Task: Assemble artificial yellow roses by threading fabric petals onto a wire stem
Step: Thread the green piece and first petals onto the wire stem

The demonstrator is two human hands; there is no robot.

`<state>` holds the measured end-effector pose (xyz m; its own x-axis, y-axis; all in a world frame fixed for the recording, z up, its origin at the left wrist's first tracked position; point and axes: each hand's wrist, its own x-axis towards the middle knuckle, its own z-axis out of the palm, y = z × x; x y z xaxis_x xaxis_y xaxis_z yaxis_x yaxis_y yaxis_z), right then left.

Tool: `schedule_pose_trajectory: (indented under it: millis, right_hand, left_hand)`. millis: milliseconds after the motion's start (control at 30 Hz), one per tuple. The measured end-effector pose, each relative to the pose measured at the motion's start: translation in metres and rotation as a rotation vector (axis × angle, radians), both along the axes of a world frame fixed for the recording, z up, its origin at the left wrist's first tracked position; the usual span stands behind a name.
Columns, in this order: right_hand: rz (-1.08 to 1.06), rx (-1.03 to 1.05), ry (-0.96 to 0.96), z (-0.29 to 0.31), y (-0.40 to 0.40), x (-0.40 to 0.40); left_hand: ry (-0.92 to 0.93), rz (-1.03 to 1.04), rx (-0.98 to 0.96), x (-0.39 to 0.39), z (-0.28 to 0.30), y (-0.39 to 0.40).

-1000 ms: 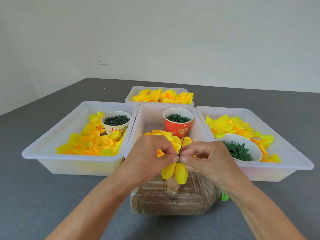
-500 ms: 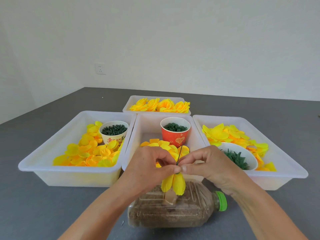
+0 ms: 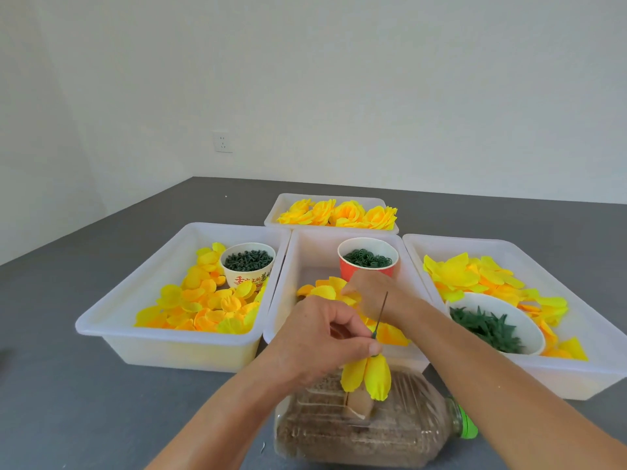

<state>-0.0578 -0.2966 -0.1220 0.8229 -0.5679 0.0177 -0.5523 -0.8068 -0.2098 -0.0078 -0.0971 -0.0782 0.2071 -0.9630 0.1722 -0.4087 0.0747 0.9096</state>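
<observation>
Wire stem [image 3: 380, 312] stands pinched in your left hand [image 3: 317, 340] above the sand-filled bottle [image 3: 366, 435], with yellow petals [image 3: 368, 376] hanging below your fingers. Your right hand [image 3: 371, 288] reaches into the middle tray [image 3: 288, 283], its fingers touching a loose petal [image 3: 325, 290] beside the red cup [image 3: 367, 262]; you cannot tell whether they grip it.

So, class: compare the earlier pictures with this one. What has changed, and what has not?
The right hand let go of the wire stem and reached forward to the petals in the middle tray. The left hand still pinches the stem. Trays and cups stayed put.
</observation>
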Motion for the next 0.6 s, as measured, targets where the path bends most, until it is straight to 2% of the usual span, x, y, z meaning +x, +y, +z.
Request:
schedule_pose_trajectory:
  millis: [133, 233, 300, 433, 600]
  right_hand:
    - [-0.056, -0.044, -0.027, -0.003, 0.001, 0.004]
    - [-0.098, -0.003, -0.157, 0.007, 0.004, -0.004]
    - [-0.159, 0.119, -0.279, 0.017, 0.008, -0.012]
    - [-0.198, 0.54, -0.547, 0.025, 0.02, -0.033]
    - [-0.131, 0.852, -0.635, 0.03, 0.035, -0.059]
  left_hand:
    - [0.008, -0.007, -0.001, 0.002, -0.002, -0.001]
    - [0.012, 0.006, 0.001, 0.001, -0.002, 0.0]
    - [0.022, 0.01, -0.006, 0.0, -0.001, 0.0]
    - [0.024, 0.034, -0.031, -0.001, -0.004, 0.001]
    - [0.085, 0.069, -0.039, -0.003, -0.006, 0.006]
